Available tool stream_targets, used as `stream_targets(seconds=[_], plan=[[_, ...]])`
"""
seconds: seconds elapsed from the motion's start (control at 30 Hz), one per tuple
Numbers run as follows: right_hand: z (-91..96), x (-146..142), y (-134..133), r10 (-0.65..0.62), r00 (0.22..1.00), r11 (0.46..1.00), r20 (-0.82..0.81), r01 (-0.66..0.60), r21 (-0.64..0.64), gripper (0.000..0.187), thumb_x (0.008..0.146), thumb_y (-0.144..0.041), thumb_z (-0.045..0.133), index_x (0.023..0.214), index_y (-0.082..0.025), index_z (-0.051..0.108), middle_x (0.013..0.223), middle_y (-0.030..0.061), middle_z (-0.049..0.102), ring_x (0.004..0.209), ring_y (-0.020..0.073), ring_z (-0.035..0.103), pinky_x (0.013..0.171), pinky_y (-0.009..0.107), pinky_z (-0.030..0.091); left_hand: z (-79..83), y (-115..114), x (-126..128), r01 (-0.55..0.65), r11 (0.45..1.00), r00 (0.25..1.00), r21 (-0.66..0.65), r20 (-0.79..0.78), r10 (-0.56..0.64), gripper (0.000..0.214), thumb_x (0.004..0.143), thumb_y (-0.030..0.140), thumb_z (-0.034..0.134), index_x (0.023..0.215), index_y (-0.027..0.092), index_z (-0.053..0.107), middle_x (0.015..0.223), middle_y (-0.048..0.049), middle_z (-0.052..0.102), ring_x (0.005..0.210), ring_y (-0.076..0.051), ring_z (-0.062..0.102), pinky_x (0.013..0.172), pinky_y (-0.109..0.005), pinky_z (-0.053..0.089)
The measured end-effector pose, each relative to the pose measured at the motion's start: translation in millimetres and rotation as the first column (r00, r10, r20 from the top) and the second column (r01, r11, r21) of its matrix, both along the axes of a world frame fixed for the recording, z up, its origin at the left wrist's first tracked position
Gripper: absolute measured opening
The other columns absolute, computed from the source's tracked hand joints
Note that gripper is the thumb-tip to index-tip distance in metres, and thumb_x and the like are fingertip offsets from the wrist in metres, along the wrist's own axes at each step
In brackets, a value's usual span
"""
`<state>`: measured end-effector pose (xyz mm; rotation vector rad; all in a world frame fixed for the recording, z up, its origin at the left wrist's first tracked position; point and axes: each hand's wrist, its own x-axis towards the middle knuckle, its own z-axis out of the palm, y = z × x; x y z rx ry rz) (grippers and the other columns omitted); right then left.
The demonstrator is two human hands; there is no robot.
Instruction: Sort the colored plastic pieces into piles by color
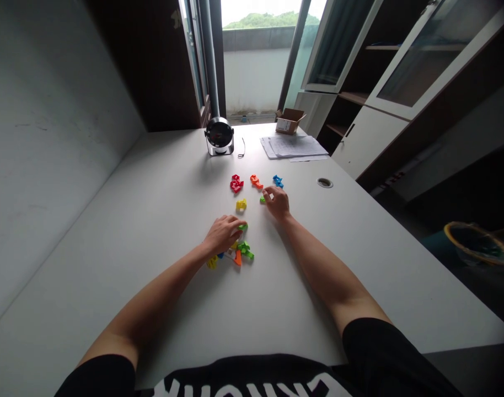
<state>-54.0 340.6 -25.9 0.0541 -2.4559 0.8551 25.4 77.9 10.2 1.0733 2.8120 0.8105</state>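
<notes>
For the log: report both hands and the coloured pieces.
Left hand over mixed pieces, by a green piece. Right hand at a small green piece. Red pieces, orange pieces, blue pieces, yellow pieces in separate clusters. Nothing in the way.

The white surface [111, 231] carries a round metal fan [219, 136] at far left, papers [294, 146] and a cardboard box [290, 121] at far right, and small coloured plastic pieces [241, 205] in clusters mid-surface, with a heap [244, 251] nearer.
</notes>
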Motion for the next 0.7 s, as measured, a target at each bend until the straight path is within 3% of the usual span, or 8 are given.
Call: stream_targets(seconds=[0.17,0.37,0.5,0.6,0.7], plan=[[2.3,3,-6,0.038,0.999,0.999,-0.038,-0.037,0.034,0.026,0.096,-0.035,0.045,0.088,-0.02,0.066,0.09,0.0046,0.069,0.091,0.0217,0.061,0.094,0.036,0.043,-1.0,-7,-6,-0.141,0.99,0.99,0.027,0.022,0.141,0.021,0.091,0.026,0.055,0.106,0.027,0.07,0.113,-0.0062,0.066,0.101,-0.022,0.059,0.092,-0.035,0.046],[8.1,10,-17,0.146,0.987,0.982,-0.061,-0.138,0.129,0.028,0.098,-0.033,0.043,0.092,-0.02,0.067,0.094,0.006,0.07,0.094,0.0227,0.062,0.096,0.037,0.041,0.8,-10,-5,-0.17,0.985,0.985,0.005,-0.041,0.17,0.019,0.084,0.03,0.065,0.103,0.025,0.066,0.107,-0.0058,0.066,0.102,-0.024,0.059,0.093,-0.037,0.045],[12.8,18,-27,0.239,0.969,0.959,-0.062,-0.225,0.172,0.028,0.099,-0.033,0.044,0.092,-0.021,0.068,0.092,0.0058,0.071,0.09,0.0219,0.062,0.093,0.037,0.041,0.1,-11,-4,-0.226,0.974,0.972,0.0,-0.066,0.225,0.015,0.085,0.032,0.063,0.097,0.023,0.064,0.099,-0.0064,0.066,0.095,-0.023,0.059,0.089,-0.036,0.045],[15.5,25,-36,0.323,0.945,0.93,-0.061,-0.305,0.205,0.028,0.1,-0.033,0.044,0.094,-0.021,0.069,0.089,0.0056,0.07,0.086,0.0208,0.061,0.09,0.036,0.043,-2.6,-15,-9,-0.265,0.962,0.964,0.062,0.019,0.264,0.014,0.087,0.033,0.061,0.096,0.023,0.064,0.096,-0.0052,0.067,0.087,-0.019,0.06,0.081,-0.032,0.046],[17.8,31,-46,0.403,0.915,0.886,-0.019,-0.384,0.26,0.027,0.1,-0.033,0.045,0.095,-0.022,0.069,0.086,0.006,0.07,0.083,0.0203,0.06,0.087,0.036,0.043,-8.5,-21,-20,-0.322,0.932,0.935,0.167,0.213,0.285,0.019,0.088,0.037,0.059,0.1,0.023,0.064,0.096,-0.0037,0.069,0.079,-0.015,0.062,0.073,-0.027,0.047]])
